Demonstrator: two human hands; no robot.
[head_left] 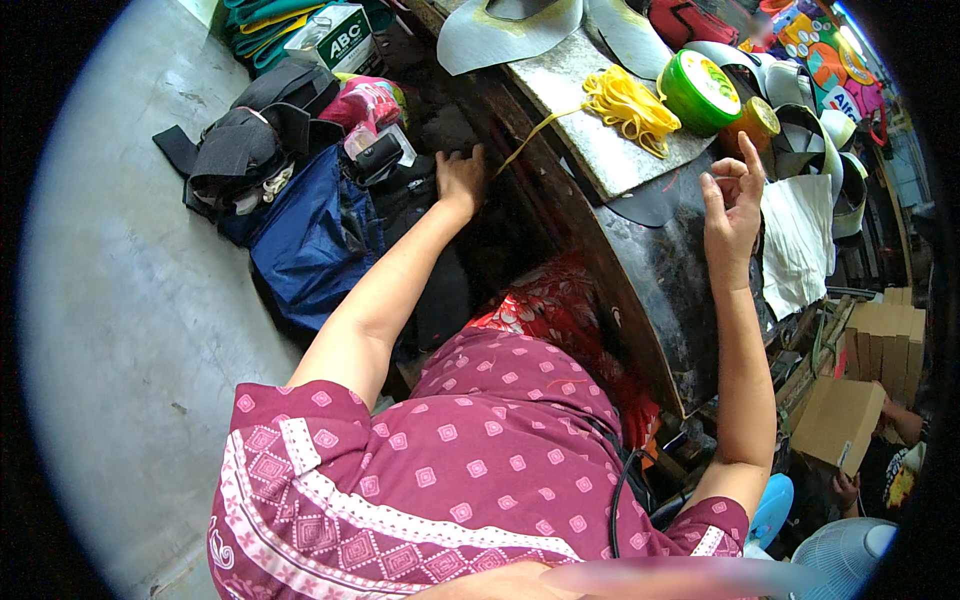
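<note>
My left hand (pixel 462 180) reaches beside the table's near edge, next to a black cloth item (pixel 410 195). Its fingers curl downward and their tips are hidden, so what they grip cannot be made out. A loose strand from a bundle of yellow cord (pixel 632 108) hangs over the edge close to this hand. The bundle lies on a pale, worn board (pixel 570 70). Over the dark tabletop (pixel 665 270), my right hand (pixel 735 195) is raised with fingers bent and apart, with nothing seen in it. A green round tub (pixel 700 92) and an amber jar (pixel 755 122) stand just beyond.
Grey curved cut pieces (pixel 510 35) lie at the far side. A white cloth (pixel 798 240) is right of my right hand. Dark straps (pixel 240 150) and a blue bag (pixel 315 240) are piled at left. At right, another person's hand (pixel 846 490) is by a cardboard box (pixel 838 420).
</note>
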